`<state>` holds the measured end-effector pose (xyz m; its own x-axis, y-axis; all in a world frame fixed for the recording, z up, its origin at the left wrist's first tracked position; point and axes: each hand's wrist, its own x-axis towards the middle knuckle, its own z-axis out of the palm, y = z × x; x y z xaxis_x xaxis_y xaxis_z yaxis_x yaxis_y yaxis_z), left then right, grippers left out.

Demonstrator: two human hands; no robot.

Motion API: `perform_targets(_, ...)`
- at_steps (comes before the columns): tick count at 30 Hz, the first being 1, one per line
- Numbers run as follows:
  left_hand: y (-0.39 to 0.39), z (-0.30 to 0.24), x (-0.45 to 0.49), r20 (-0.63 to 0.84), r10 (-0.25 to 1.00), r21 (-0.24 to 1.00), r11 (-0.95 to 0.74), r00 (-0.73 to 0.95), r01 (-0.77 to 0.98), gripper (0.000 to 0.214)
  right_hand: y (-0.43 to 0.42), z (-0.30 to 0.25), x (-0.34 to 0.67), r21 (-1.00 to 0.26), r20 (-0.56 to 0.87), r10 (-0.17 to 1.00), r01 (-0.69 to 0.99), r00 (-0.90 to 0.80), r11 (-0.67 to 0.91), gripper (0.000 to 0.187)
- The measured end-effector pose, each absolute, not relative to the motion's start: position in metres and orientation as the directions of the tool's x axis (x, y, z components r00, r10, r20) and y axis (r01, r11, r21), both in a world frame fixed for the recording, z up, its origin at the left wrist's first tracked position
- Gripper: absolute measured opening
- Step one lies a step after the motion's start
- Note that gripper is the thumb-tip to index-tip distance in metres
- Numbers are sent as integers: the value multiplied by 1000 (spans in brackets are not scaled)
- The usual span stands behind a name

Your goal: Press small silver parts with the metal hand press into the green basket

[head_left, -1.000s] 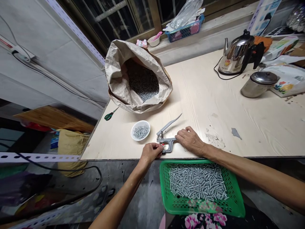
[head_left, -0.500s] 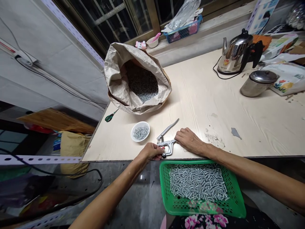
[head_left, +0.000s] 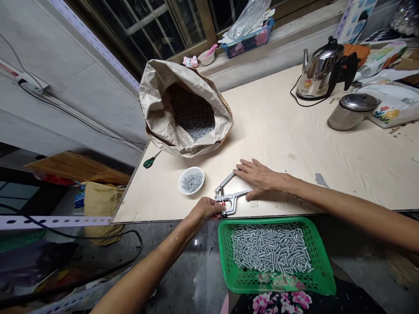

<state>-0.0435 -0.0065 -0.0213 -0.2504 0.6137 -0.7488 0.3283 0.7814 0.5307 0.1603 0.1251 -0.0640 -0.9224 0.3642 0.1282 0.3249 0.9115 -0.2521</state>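
A pair of grey snap-fastener pliers (head_left: 234, 196) lies at the table's front edge with its handles spread and a coil spring between them. My left hand (head_left: 210, 208) is closed in a pinch at the jaw, beside a small red part; what its fingertips hold is hidden. Over the handle ends lies my right hand (head_left: 258, 176), fingers stretched, fingertips at the upper handle and thumb by the lower one. Behind the pliers stands a white bowl (head_left: 180, 186) of small metal screws. Below the table edge, a green basket (head_left: 225, 279) on my lap holds many silver screws.
An open sack (head_left: 153, 91) with metal pieces inside stands at the back left. Green-handled scissors (head_left: 149, 162) lie near the left edge. A steel kettle (head_left: 319, 72) and a lidded metal pot (head_left: 348, 115) stand at the back right. A blue basket (head_left: 248, 43) sits on the windowsill.
My right hand has spread from a closed grip at the lower handle and moved up across both handle ends. My left hand stays at the jaw. The view has shifted slightly.
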Motion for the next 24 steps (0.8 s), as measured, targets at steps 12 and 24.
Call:
perform_targets(12,-7,-16,-39,-755,596,491,790,-273,367,24,124,-51,153,-123,63,369,359,-927,925,67)
perform_targets(24,15,-13,2,-163,970,154,-158,182,975,59,100,-32,155,-194,-40,473,471,-880,860,48)
